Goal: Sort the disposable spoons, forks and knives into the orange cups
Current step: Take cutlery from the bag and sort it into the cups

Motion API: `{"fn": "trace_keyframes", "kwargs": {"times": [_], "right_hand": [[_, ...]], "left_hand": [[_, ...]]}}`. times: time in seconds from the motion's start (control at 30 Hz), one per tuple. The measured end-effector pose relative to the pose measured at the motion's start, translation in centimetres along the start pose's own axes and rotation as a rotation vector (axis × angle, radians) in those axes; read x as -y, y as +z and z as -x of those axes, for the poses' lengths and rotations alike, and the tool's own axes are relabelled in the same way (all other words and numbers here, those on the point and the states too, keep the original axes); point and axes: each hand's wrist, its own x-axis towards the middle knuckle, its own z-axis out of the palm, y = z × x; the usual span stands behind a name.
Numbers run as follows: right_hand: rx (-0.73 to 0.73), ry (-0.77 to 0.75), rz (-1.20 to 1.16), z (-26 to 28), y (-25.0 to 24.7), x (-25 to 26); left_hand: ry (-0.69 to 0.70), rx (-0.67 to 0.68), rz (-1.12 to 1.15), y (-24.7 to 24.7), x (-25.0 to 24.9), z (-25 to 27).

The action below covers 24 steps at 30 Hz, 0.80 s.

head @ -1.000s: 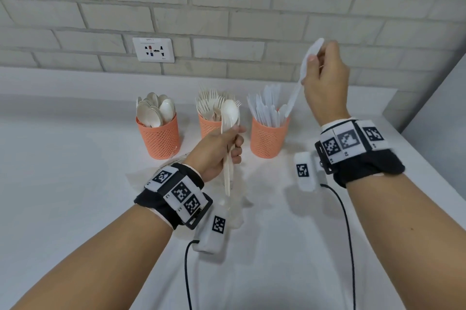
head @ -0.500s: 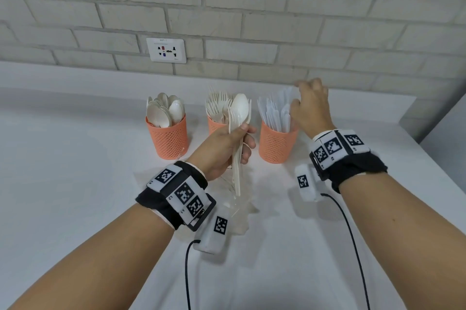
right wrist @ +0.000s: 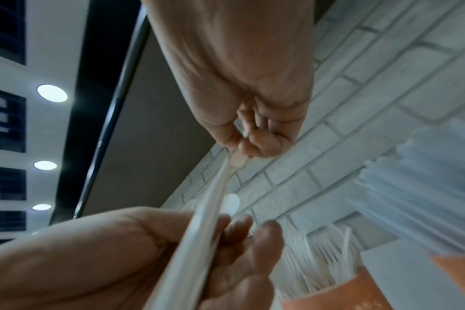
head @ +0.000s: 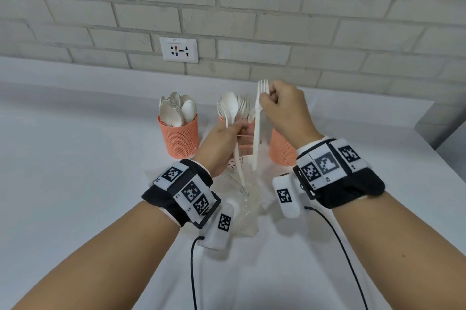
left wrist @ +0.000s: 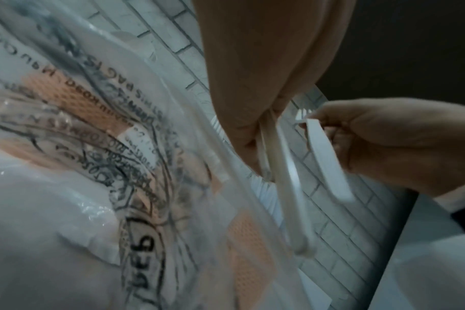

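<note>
Three orange mesh cups stand in a row by the wall. The left cup holds spoons. The middle cup holds forks and is mostly hidden behind my hands in the head view. The right cup holds knives. My left hand grips a white spoon upright by its handle, together with other white handles, in front of the middle cup. My right hand pinches a white fork near its tines, right beside the left hand; the handle hangs down.
A crumpled clear printed plastic bag lies on the white counter under my hands. A wall socket sits in the brick wall behind the cups. A grey wall edges the counter at the right.
My right hand lowered a knife into the right cup, let it go, then moved left to my left hand and now pinches a fork. The left hand stayed put with the spoon.
</note>
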Motion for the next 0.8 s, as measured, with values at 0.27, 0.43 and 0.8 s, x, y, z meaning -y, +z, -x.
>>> {"fn": "trace_keyframes", "kwargs": {"times": [0.27, 0.43, 0.8], "right_hand": [[0.057, -0.09, -0.017, 1.4, 2.0, 0.3], [0.056, -0.122, 0.027, 1.5, 2.7, 0.6], [0.337, 0.11, -0.038, 1.7, 4.2, 1.4]], "left_hand": [[0.035, 0.036, -0.088, -0.1, -0.6, 0.9], [0.032, 0.101, -0.093, -0.4, -0.9, 1.2], [-0.038, 0.053, -0.345, -1.9, -1.9, 1.2]]}}
